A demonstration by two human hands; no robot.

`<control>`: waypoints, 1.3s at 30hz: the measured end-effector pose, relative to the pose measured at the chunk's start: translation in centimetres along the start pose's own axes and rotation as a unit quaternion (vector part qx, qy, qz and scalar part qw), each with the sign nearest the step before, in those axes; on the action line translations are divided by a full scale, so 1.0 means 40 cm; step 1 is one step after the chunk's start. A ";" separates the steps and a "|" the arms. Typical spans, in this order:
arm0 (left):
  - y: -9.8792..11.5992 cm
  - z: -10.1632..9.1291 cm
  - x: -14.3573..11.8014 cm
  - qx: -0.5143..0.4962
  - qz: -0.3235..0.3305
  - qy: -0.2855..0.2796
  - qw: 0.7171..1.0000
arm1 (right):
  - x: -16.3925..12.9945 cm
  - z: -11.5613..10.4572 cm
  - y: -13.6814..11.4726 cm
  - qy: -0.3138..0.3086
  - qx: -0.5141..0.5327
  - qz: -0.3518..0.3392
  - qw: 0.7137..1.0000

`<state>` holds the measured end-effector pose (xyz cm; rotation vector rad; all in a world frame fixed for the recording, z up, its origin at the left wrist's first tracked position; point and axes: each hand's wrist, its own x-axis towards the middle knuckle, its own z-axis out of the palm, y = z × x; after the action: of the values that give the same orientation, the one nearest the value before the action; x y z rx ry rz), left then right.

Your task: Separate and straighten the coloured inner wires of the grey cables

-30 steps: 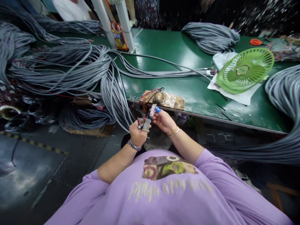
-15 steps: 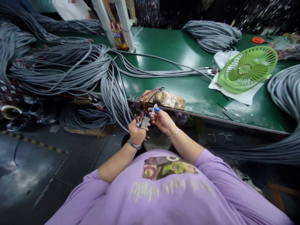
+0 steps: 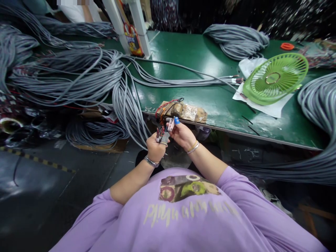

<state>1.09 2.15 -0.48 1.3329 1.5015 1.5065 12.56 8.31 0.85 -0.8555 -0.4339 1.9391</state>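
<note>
My left hand (image 3: 155, 148) is closed around a bunch of cable ends, and their thin dark red and white wires (image 3: 160, 134) stick up past the fingers. A grey piece (image 3: 165, 138) lies at its thumb; whether it is a thumb wrap or part of a cable I cannot tell. Close by on the right, my right hand (image 3: 184, 135) pinches a small whitish-pink piece (image 3: 171, 124), too small to name surely. One of its fingertips wears a blue wrap (image 3: 176, 120). Thin wires run between the two hands, partly hidden by the fingers.
Just beyond my hands, a taped block (image 3: 194, 113) with red and black leads sits at the edge of the green table (image 3: 178, 45). Grey cable bundles (image 3: 78, 77) cover the left. A green fan (image 3: 275, 78), a cable coil (image 3: 236, 40) and orange-handled scissors (image 3: 287, 46) are on the right.
My left hand has shifted slightly right, bringing the wire ends nearer to my right hand. The whitish-pink piece has tilted and sits a little lower. Both hands keep their hold.
</note>
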 end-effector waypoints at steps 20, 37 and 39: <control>-0.005 -0.064 -0.035 -0.263 -0.197 -0.068 0.942 | -0.031 -0.080 0.012 -0.014 0.023 0.074 0.997; 0.024 -0.069 -0.091 -0.224 -0.178 -0.059 0.957 | -0.139 -0.062 0.033 -0.024 -0.019 0.061 0.998; 0.015 -0.070 -0.097 -0.210 -0.174 -0.065 0.960 | -0.152 -0.064 0.039 -0.027 -0.027 0.052 0.998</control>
<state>-0.21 -2.49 -0.34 0.8504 1.1730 1.3791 15.35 2.15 0.47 -0.8767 -0.4838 2.0578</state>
